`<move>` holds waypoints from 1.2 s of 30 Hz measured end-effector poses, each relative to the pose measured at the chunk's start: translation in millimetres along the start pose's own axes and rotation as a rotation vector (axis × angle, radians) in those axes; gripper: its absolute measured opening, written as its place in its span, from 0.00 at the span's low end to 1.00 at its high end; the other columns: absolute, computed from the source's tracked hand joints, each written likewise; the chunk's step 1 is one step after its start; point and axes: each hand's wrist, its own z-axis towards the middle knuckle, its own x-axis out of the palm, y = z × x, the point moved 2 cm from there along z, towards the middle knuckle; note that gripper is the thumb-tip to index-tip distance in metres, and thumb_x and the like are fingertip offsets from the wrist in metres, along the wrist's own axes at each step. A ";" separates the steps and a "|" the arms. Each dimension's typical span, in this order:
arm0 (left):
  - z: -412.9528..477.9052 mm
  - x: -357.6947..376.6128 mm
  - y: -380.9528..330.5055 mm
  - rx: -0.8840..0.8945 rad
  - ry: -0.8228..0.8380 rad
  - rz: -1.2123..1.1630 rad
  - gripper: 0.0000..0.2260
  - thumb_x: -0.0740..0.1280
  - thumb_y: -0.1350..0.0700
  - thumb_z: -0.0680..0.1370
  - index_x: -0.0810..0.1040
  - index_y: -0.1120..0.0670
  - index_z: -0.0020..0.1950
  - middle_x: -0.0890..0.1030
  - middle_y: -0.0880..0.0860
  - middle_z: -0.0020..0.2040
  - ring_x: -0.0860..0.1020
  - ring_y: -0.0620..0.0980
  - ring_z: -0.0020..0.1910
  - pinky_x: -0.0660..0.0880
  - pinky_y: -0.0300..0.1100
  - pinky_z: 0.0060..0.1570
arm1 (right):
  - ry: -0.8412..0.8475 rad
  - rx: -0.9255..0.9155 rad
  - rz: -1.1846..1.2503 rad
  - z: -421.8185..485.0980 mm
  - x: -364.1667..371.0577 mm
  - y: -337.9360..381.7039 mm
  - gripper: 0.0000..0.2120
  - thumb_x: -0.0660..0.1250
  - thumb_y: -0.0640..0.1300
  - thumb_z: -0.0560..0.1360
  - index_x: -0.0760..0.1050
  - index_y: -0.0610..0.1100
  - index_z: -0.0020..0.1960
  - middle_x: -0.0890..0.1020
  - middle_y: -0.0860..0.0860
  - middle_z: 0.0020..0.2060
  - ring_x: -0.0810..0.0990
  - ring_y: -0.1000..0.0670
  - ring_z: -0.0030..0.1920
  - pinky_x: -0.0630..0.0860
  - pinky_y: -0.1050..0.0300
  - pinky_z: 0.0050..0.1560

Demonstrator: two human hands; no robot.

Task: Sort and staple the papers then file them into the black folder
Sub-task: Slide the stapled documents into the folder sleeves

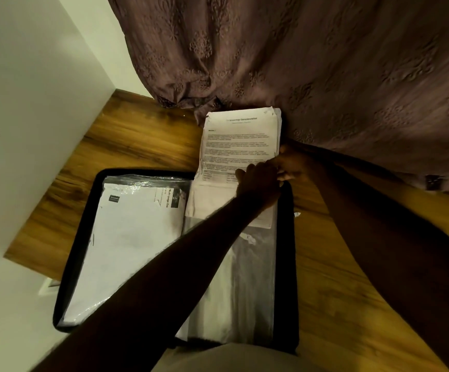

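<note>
A black folder [287, 264] lies open on the wooden desk, with clear plastic sleeves [244, 277] on both sides. The left sleeve holds a printed paper [134, 237]. A stack of printed papers [239, 140] sticks out past the top of the right sleeve, its lower end inside the sleeve. My left hand [258, 183] lies on the stack's lower part, fingers over the sheets. My right hand [293, 162] holds the stack's right edge. How each hand's fingers grip is hard to see in the dim light.
A brown patterned curtain [325, 63] hangs right behind the papers and touches the desk [142, 138]. A white wall [30, 103] bounds the desk on the left. Bare wood shows to the right of the folder.
</note>
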 end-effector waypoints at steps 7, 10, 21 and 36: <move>0.0 1.0 3.6 0.019 -0.052 0.042 0.17 0.62 0.45 0.81 0.76 0.56 0.61 0.78 0.56 0.58 0.76 0.57 0.57 0.66 0.54 0.59 | 0.014 -0.031 0.225 -1.4 4.1 10.2 0.17 0.73 0.37 0.75 0.78 0.50 0.60 0.85 0.53 0.51 0.82 0.49 0.56 0.81 0.49 0.46; 1.3 -4.5 5.3 0.016 -0.048 0.016 0.15 0.62 0.45 0.81 0.77 0.55 0.59 0.79 0.55 0.57 0.77 0.57 0.56 0.67 0.54 0.57 | 0.008 -0.040 0.195 -1.7 10.0 10.8 0.22 0.71 0.37 0.75 0.75 0.49 0.68 0.83 0.51 0.56 0.81 0.45 0.58 0.80 0.48 0.46; -3.3 -5.6 10.2 0.062 -0.131 -0.004 0.10 0.62 0.51 0.81 0.79 0.54 0.56 0.82 0.53 0.53 0.80 0.57 0.53 0.66 0.53 0.56 | 0.113 -0.045 0.054 -14.5 21.1 23.6 0.16 0.56 0.47 0.84 0.69 0.49 0.71 0.76 0.48 0.62 0.75 0.44 0.64 0.73 0.40 0.66; -9.1 11.8 -2.2 -0.026 -0.198 -0.040 0.14 0.64 0.47 0.78 0.77 0.55 0.58 0.78 0.56 0.53 0.74 0.60 0.55 0.67 0.53 0.55 | -0.026 -0.102 0.051 -26.0 25.7 14.1 0.18 0.48 0.35 0.85 0.62 0.32 0.74 0.73 0.36 0.66 0.73 0.37 0.67 0.75 0.55 0.61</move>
